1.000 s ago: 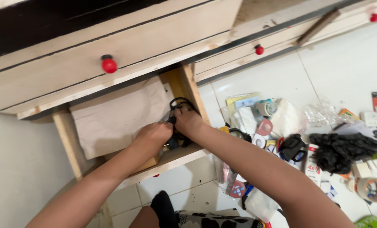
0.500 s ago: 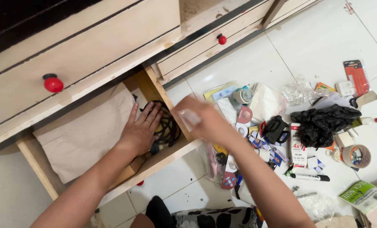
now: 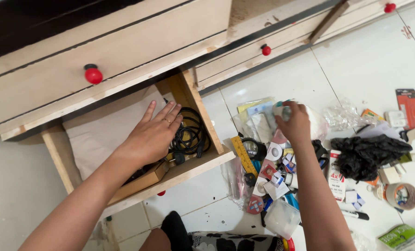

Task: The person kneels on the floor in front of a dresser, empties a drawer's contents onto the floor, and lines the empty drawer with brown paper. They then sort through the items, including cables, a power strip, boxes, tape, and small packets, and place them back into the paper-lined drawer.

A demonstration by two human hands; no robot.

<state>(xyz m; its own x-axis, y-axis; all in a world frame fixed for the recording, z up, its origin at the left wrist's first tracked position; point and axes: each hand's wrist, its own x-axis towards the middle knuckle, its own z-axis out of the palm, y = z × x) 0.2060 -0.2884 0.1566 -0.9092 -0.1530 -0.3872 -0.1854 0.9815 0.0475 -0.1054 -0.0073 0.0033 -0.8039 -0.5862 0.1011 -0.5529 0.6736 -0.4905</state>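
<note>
Inside the open drawer [image 3: 124,195], the left hand [image 3: 152,135] lay spread flat just beside the coiled black cable [image 3: 191,135], while the right hand [image 3: 294,123], outside it, gripped a small roll [image 3: 281,110].

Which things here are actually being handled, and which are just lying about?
In hand:
- left hand flat in the open drawer, beside the black cable coil
- right hand on a small white roll

Lying about:
- black bag
- tape roll
- yellow measuring tape
- marker
</note>
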